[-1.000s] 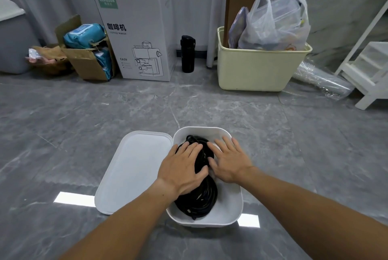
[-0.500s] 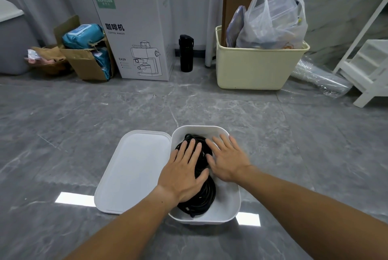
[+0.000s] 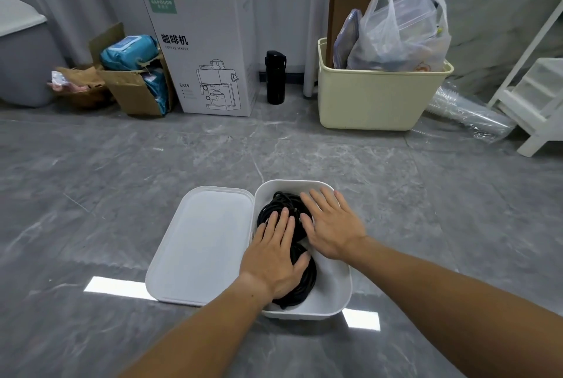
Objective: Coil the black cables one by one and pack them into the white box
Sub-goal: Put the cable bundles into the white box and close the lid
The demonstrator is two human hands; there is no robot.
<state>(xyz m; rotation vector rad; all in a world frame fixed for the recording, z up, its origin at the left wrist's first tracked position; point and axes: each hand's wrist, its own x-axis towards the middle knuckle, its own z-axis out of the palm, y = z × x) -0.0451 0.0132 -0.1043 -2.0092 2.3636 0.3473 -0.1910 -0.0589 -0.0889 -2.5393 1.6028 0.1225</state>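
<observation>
Two flat hands press down on the coiled black cables (image 3: 300,281), fingers straight and slightly spread: the left hand (image 3: 274,258) on the near coil, the right hand (image 3: 330,223) on the far one at about one o'clock from it. The cables lie inside the white box (image 3: 335,295) on the grey marble floor (image 3: 122,182). Its white lid (image 3: 204,243) lies touching the box at nine o'clock. Well beyond, at twelve o'clock, stand a coffee maker carton (image 3: 207,51), a black bottle (image 3: 275,77) and a cream bin (image 3: 374,97).
</observation>
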